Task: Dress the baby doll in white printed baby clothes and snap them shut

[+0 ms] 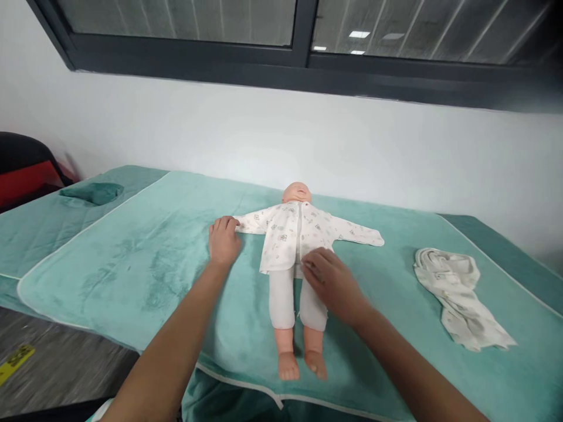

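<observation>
A baby doll [297, 192] lies on its back, head toward the wall, wearing a white printed baby jacket [281, 237] and white trousers [281, 299]. Both sleeves are spread out to the sides, and the bare feet point toward me. My left hand [224, 240] is closed over the cuff end of the sleeve on the left. My right hand [332, 281] is above the lower front of the jacket, beside its hem, with curled fingers. What those fingers pinch, if anything, is hidden. The hand covers part of the hem and one trouser leg.
A crumpled white garment [457, 299] lies to the right on the green padded cover [132, 264]. A massage bed's face hole [92, 192] is at far left, near a black and red chair [29, 170]. The wall [246, 135] and window frame [303, 61] stand behind.
</observation>
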### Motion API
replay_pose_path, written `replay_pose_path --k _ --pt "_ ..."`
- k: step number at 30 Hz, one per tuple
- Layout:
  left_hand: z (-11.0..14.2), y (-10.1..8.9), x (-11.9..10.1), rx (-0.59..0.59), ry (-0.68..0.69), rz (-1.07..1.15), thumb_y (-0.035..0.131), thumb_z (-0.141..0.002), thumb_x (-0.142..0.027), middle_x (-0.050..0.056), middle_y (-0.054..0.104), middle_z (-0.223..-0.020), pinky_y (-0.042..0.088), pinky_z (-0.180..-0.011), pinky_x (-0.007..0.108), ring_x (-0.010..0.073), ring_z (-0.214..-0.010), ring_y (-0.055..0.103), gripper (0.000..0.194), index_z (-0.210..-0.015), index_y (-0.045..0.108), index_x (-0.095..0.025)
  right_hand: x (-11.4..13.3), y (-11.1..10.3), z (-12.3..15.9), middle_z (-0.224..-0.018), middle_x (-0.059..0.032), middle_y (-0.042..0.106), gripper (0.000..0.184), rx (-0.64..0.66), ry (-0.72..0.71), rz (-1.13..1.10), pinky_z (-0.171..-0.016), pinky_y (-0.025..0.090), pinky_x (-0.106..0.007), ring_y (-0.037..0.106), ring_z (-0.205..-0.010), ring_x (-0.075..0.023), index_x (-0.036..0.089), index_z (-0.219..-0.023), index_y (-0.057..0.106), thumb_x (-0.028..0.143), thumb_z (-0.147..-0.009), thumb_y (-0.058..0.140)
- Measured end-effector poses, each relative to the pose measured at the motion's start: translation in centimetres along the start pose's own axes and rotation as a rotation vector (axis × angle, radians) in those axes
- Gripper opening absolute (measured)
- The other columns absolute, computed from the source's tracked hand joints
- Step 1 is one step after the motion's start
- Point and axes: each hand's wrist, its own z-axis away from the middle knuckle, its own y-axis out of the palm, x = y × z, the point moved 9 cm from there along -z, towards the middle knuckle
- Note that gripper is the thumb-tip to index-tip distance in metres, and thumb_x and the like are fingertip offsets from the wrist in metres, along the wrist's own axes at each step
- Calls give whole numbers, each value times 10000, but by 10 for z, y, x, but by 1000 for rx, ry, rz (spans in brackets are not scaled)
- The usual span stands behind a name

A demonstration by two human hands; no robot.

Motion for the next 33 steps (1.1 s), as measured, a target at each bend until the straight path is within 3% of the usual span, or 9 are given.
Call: replay_pose_path --k 4,8,12,16,22,25,28,30,33 --pt "10 -4 -16 7 115 42 437 -798 -39 114 667 -1099 429 -922 396 272 -1076 572 342 -1014 657 -189 -5 -9 35 -1063 -69 626 117 21 30 -149 -872 489 -373 591 -1005 -213 238 -998 591 212 -960 483" --pt "37 -12 -51 47 260 168 426 -826 -85 104 649 -1231 434 -1019 400 253 -1174 568 444 -1200 631 -213 -41 -55 68 -1109 -66 642 126 -95 155 -128 -869 507 -358 622 -1018 -208 249 -1032 599 303 -959 510" --pt "65 -24 -98 137 375 371 388 -922 -184 58 563 -1415 376 -1139 437 227 -1344 477 471 -1356 548 -274 -107 -113 106 -1132 -93 658 219 -235 277 241 -970 472 -431 606 -1092 -264 235 -1082 599 369 -931 517" --pt "78 -36 -132 225 318 561 382 -976 -306 28 549 -1440 348 -1186 466 212 -1415 406 392 -1298 602 -280 -190 -146 150 -1345 -179 566 489 -144 519 661 -920 463 -549 520 -1202 -405 183 -1275 544 462 -873 533" --pt "94 -44 -146 478 136 803 493 -941 -417 5 473 -1508 246 -1221 508 247 -1489 264 364 -1266 619 -313 -279 -148 197 -1324 -210 580 534 43 843 538 -883 474 -481 585 -1132 -386 134 -1290 559 437 -857 484" --pt "96 -43 -114 402 -234 996 578 -895 -427 55 388 -1563 311 -1196 441 262 -1445 354 492 -1357 527 -267 -272 -144 190 -1192 -147 659 451 -30 839 364 -905 470 -438 624 -1066 -332 177 -1184 623 452 -854 489" --pt "104 -27 -92 445 -560 1123 664 -845 -446 102 367 -1570 388 -1141 403 284 -1405 412 706 -1468 392 -252 -223 -135 158 -1243 -109 615 366 -143 625 91 -1017 419 -433 578 -1152 -304 217 -1007 663 515 -812 580" --pt "105 -13 -92 520 -660 1241 684 -833 -473 104 425 -1537 406 -1122 406 286 -1363 468 753 -1487 366 -279 -181 -126 132 -1426 -92 483 309 -176 469 -91 -1107 345 -421 463 -1315 -301 225 -911 682 508 -806 617" --pt "98 3 -96 575 -722 1390 694 -821 -507 84 523 -1465 434 -1093 410 275 -1301 536 743 -1475 392 -324 -144 -92 96 -1537 -32 395 274 -68 505 -391 -1099 357 -430 445 -1346 -294 252 -940 703 488 -827 619"
